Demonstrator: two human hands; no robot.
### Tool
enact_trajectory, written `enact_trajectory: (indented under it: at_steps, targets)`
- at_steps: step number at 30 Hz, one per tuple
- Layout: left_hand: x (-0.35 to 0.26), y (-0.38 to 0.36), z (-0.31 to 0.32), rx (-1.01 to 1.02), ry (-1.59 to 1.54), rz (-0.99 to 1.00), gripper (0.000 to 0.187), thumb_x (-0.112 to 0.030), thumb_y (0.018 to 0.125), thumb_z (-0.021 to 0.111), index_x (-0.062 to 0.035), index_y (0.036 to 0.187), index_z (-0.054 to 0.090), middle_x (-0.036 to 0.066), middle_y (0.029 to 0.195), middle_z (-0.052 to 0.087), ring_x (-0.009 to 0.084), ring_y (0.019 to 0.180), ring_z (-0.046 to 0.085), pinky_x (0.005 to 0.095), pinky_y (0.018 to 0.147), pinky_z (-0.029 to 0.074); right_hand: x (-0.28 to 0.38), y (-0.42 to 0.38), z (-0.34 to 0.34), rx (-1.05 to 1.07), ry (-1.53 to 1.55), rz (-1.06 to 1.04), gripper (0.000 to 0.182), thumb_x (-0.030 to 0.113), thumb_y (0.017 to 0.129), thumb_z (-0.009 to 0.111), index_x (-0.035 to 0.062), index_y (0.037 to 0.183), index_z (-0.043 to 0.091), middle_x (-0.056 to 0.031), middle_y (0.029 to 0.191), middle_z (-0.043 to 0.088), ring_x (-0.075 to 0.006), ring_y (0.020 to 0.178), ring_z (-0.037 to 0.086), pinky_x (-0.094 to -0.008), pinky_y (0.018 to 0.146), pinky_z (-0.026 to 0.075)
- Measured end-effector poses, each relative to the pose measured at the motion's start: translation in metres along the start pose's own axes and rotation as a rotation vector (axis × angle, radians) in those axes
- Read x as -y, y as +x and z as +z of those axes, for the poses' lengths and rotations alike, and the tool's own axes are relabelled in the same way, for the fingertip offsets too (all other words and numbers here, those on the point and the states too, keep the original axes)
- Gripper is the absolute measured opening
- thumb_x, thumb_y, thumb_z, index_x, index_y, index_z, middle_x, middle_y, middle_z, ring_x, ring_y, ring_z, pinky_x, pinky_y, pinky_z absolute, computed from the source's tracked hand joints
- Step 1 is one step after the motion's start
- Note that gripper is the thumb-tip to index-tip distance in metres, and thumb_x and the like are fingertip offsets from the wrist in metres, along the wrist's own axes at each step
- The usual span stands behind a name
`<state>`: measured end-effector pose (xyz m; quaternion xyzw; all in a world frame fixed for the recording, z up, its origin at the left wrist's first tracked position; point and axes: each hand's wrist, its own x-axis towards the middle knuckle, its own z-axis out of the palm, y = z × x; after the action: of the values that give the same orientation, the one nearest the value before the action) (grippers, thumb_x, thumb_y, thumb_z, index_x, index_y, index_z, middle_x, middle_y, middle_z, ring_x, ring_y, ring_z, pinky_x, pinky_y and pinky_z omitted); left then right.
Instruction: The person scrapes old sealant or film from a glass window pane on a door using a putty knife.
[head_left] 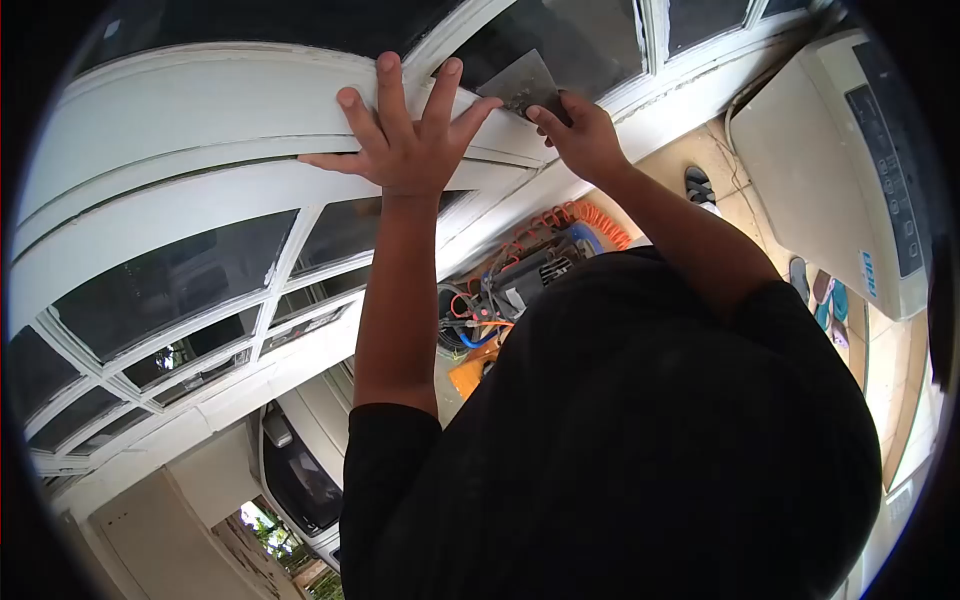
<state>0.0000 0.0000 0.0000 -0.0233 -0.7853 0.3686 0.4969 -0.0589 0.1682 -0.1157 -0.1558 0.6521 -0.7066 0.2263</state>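
Note:
My left hand lies with its fingers spread on the white window frame, pressing on its surface and holding nothing. To its right, my right hand grips a flat metal scraper between thumb and fingers. The scraper's blade is smudged with dark marks and lies over the lower corner of a dark glass pane, beside the white frame. The tip of my left thumb is close to the scraper's left edge. The scraper's gripped end is partly hidden by my right fingers.
Below the frame are a coiled orange hose and a machine with cables. A white appliance with a control panel stands at the right, near sandals on the tiles. A vehicle shows at the lower left.

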Motion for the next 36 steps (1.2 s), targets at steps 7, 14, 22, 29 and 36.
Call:
enact_trajectory:
  at_steps: [7, 14, 22, 29, 36]
  targets:
    - [0.000, -0.003, 0.002, 0.001, 0.002, -0.002, 0.078, -0.087, 0.069, 0.039, -0.0477, 0.136, 0.037, 0.002, 0.143, 0.042, 0.0351, 0.140, 0.021, 0.0805, 0.093, -0.004, -0.002, 0.003, 0.001, 0.022, 0.085, 0.003, 0.035, 0.036, 0.087, 0.066, 0.0016, 0.081, 0.060, -0.0049, 0.066, 0.060, -0.0113, 0.061, 0.056, -0.0279, 0.059, 0.046]
    - [0.007, 0.000, 0.003, -0.022, -0.001, 0.098, 0.079, -0.089, 0.061, 0.048, -0.0373, 0.120, 0.054, 0.011, 0.142, 0.041, 0.0402, 0.141, 0.014, 0.0765, 0.096, -0.010, 0.009, 0.005, 0.001, 0.032, 0.093, -0.001, 0.036, 0.037, 0.087, 0.066, 0.0015, 0.083, 0.061, -0.0045, 0.066, 0.060, -0.0110, 0.061, 0.056, -0.0282, 0.060, 0.046]
    - [0.006, 0.001, 0.004, -0.034, -0.002, 0.100, 0.081, -0.090, 0.061, 0.048, -0.0371, 0.122, 0.054, 0.011, 0.141, 0.043, 0.0399, 0.141, 0.016, 0.0768, 0.095, -0.010, -0.003, 0.004, -0.001, -0.005, 0.020, -0.039, 0.034, 0.035, 0.087, 0.066, 0.0012, 0.086, 0.062, -0.0049, 0.066, 0.060, -0.0112, 0.060, 0.052, -0.0279, 0.059, 0.044]
    - [0.006, 0.003, 0.001, -0.021, 0.004, 0.096, 0.082, -0.090, 0.060, 0.048, -0.0368, 0.123, 0.053, 0.011, 0.141, 0.042, 0.0400, 0.140, 0.016, 0.0768, 0.096, -0.009, -0.004, 0.002, -0.003, -0.020, -0.005, -0.036, 0.034, 0.034, 0.086, 0.067, 0.0009, 0.085, 0.061, -0.0074, 0.066, 0.060, -0.0111, 0.058, 0.050, -0.0288, 0.059, 0.043]
    - [0.007, 0.004, 0.002, -0.006, 0.010, 0.098, 0.085, -0.091, 0.060, 0.047, -0.0378, 0.127, 0.051, 0.011, 0.143, 0.040, 0.0401, 0.141, 0.015, 0.0770, 0.095, -0.010, -0.005, 0.003, -0.004, -0.038, 0.044, -0.053, 0.033, 0.035, 0.086, 0.068, 0.0018, 0.089, 0.063, -0.0084, 0.066, 0.060, -0.0131, 0.058, 0.051, -0.0296, 0.058, 0.044]
